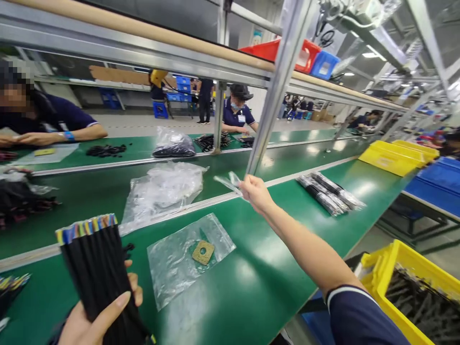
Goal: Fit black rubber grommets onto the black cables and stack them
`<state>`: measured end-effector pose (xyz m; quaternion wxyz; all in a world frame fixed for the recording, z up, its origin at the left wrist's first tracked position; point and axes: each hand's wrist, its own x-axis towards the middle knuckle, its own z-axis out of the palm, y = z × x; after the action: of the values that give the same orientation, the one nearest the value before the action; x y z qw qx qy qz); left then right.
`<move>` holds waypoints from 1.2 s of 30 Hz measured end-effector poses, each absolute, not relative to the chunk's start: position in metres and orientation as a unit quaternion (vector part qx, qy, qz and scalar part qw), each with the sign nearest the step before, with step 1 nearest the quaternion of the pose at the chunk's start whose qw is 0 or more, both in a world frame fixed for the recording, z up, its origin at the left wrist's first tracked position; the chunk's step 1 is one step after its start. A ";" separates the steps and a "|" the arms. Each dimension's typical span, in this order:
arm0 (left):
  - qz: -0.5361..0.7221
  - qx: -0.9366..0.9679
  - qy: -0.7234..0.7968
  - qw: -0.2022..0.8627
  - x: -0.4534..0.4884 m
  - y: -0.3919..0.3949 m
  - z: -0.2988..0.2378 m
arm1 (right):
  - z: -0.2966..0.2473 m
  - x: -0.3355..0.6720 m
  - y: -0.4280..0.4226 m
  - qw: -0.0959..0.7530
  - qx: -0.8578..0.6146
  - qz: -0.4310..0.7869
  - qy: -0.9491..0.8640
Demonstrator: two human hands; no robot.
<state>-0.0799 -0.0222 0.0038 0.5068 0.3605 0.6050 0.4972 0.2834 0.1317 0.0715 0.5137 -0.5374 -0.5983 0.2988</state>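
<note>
My left hand (104, 311) is wrapped round a bundle of black cables (95, 268), whose coloured wire ends fan out at the top. Stretched out over the middle of the bench, my right hand (257, 191) is closed on a clear plastic bag (230, 183), crumpled and partly hidden by the fingers. Between my hands a flat zip bag (168, 266) lies on the green bench, with a yellowish square piece with a round hole (203, 252) on it or in it; I cannot tell which. Beyond it sits a heap of clear plastic bags (165, 187).
Bagged black cable bundles (328, 191) lie to the right on the bench. A yellow bin (398, 249) of dark parts stands at lower right. A metal post (276, 86) rises near my right hand, under a shelf. Co-workers sit across the bench.
</note>
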 end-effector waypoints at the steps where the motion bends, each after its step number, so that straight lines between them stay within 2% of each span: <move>1: 0.520 0.356 0.596 0.499 -0.081 -0.023 0.003 | 0.092 0.259 0.150 0.538 -0.495 0.314 -0.606; 5: 0.552 0.361 0.583 0.473 -0.086 -0.022 0.005 | 0.159 0.181 0.214 0.650 -0.321 0.351 -0.593; 8: 0.588 0.348 0.566 0.461 -0.087 -0.023 0.007 | 0.162 0.135 0.250 0.615 -0.336 0.322 -0.637; 11: 0.613 0.336 0.561 0.444 -0.086 -0.026 0.008 | 0.122 0.096 0.271 0.506 -0.388 0.317 -0.702; 17: 0.632 0.326 0.549 0.439 -0.092 -0.023 -0.006 | 0.031 0.053 0.269 0.132 -0.505 0.238 -0.819; 20: 0.629 0.333 0.539 0.449 -0.096 -0.022 -0.014 | 0.024 0.046 0.269 0.004 -0.512 0.167 -0.842; 22: 0.623 0.354 0.525 0.460 -0.099 -0.022 -0.017 | 0.032 0.042 0.272 -0.043 -0.494 0.128 -0.859; 25: 0.616 0.385 0.501 0.470 -0.104 -0.023 -0.019 | 0.053 0.045 0.271 -0.066 -0.469 0.077 -0.878; 29: 0.632 0.395 0.481 0.461 -0.104 -0.026 -0.014 | 0.069 0.071 0.247 -0.026 -0.466 0.019 -0.884; 36: 0.651 0.395 0.433 0.482 -0.094 -0.027 -0.007 | 0.029 0.103 0.206 -0.009 -0.473 0.023 -0.881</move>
<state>-0.0937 -0.0275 -0.0071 0.4824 0.3950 0.4327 0.6512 0.1029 0.2062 0.0289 -0.0093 -0.4731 -0.8807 0.0233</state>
